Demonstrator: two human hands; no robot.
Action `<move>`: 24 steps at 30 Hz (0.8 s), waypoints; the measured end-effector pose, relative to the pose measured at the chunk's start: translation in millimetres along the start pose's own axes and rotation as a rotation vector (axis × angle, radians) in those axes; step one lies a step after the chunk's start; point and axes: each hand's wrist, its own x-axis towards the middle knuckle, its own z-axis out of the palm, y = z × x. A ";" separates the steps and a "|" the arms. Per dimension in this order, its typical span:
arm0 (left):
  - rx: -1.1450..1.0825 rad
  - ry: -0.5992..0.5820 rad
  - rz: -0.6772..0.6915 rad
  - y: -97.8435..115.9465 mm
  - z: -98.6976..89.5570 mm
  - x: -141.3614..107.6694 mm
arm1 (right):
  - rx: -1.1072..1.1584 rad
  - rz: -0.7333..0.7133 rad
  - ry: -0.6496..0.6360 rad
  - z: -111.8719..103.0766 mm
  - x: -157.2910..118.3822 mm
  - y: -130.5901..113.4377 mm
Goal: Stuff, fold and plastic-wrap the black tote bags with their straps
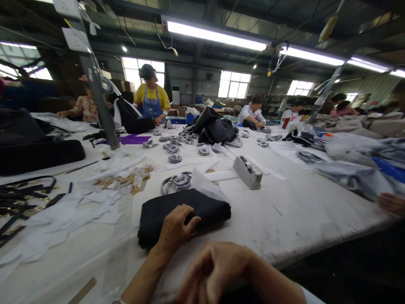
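A black, soft-looking bag or folded bundle [190,207] lies on the white table in front of me. My left hand [177,226] is on its near side, with curled fingers and the thumb closed against the black material. Closer to me, at the table's edge, is my right hand [218,268]. It is bent down at the wrist and slightly blurred, and whether it holds anything cannot be seen. A sheet of white paper [209,185] leans over the bundle's far right corner. Just behind lies a coiled grey strap [177,182].
A grey tape dispenser [248,172] stands right of the bundle. Paper scraps [101,202] and black straps with metal fittings [25,202] lie left. Several coiled straps [172,148] and black bags [218,128] are farther back. A metal post [101,101] rises at left. Another person's hand [392,203] is at right.
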 end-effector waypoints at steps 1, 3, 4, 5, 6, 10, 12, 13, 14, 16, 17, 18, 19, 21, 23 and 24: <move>0.015 -0.020 0.003 0.9 0.8 0.8 | -0.141 0.071 0.068 -5.7 -23.2 2.8; 0.041 -0.053 0.011 1.1 1.6 1.6 | -0.328 0.144 0.418 -26.3 -65.9 6.3; 0.044 -0.056 0.011 0.6 1.8 1.6 | -0.428 0.124 0.682 -40.8 -83.3 7.1; 0.044 -0.057 0.012 0.0 1.9 1.4 | -0.526 0.075 0.935 -57.2 -97.1 7.4; 0.043 -0.055 0.015 -0.6 2.0 1.0 | -0.584 0.020 1.132 -74.4 -106.9 7.4; 0.048 -0.035 0.024 -1.5 2.5 -0.3 | -0.538 -0.264 1.361 -131.1 -109.6 9.8; 0.052 -0.031 0.031 -1.1 2.5 -0.2 | -0.427 -0.368 1.244 -144.6 -96.6 14.1; 0.054 -0.030 0.034 -0.8 2.4 -0.1 | -0.369 -0.413 1.192 -147.8 -89.3 16.8; 0.057 -0.028 0.036 -0.5 2.2 0.1 | -0.312 -0.452 1.163 -149.3 -82.7 19.8; 0.062 -0.021 0.038 0.0 1.8 0.4 | -0.220 -0.509 1.172 -149.1 -73.1 25.3; 0.064 -0.021 0.039 0.2 1.5 0.5 | -0.197 -0.523 1.185 -148.2 -70.6 27.5; 0.067 -0.019 0.038 0.4 1.3 0.4 | -0.188 -0.533 1.190 -147.3 -69.5 29.3; 0.069 -0.020 0.036 0.5 1.0 0.2 | -0.189 -0.542 1.186 -146.5 -69.3 30.5; 0.068 -0.026 0.032 0.6 0.6 -0.2 | -0.211 -0.558 1.174 -145.8 -70.7 32.1; 0.062 -0.035 0.029 0.5 0.3 -0.4 | -0.241 -0.578 1.183 -146.6 -72.0 33.7; 0.060 -0.037 0.028 0.6 0.1 -0.3 | -0.258 -0.580 1.210 -147.3 -72.0 34.5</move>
